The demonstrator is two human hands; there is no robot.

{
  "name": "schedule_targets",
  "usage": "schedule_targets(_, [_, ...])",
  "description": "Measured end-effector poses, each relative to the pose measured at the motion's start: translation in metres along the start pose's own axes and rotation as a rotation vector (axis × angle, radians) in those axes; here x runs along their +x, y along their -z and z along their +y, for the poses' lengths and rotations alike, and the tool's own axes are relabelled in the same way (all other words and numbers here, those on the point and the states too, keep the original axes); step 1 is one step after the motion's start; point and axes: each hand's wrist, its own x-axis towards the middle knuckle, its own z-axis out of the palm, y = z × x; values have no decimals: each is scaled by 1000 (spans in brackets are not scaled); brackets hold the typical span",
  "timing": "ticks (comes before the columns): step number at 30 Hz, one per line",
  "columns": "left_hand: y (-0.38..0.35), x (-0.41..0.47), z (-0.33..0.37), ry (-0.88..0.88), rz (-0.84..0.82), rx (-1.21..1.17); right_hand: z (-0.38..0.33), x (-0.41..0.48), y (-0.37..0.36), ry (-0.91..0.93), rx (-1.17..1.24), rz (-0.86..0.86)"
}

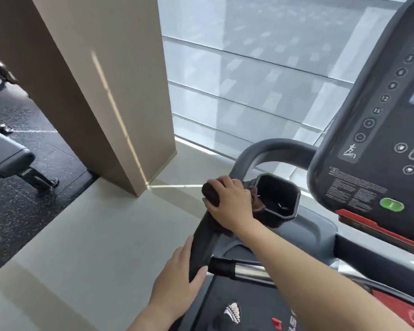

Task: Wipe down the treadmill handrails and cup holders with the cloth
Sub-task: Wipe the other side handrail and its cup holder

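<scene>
- Two hands are on the handrail point(201, 247): the right hand point(232, 201) curls its fingers over the dark cloth point(210, 191), just beside the cup holder point(294, 201).
- Lower down, the left hand point(175, 275) rests, fingers straight.

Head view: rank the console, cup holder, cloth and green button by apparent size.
1. console
2. cup holder
3. green button
The cloth is mostly covered by the right hand, so I can't place it.

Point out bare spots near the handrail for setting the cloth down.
Cup holder beside the right hand: mostly bare. Pale floor between pillar and handrail: open. Handrail crowded: cloth under right hand, left hand lower down.
</scene>
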Motion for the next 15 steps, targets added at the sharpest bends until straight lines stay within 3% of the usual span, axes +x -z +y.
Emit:
schedule_targets(6, [3,-59,-29,41,24,-13,-51,-95,-19,145,56,4])
schedule_targets(12, [6,-92,-45,33,44,7,-68,-100,-15,-33,103,49])
schedule_targets(15, [10,-92,-42,16,49,-30,-81,-130,-22,5,167,64])
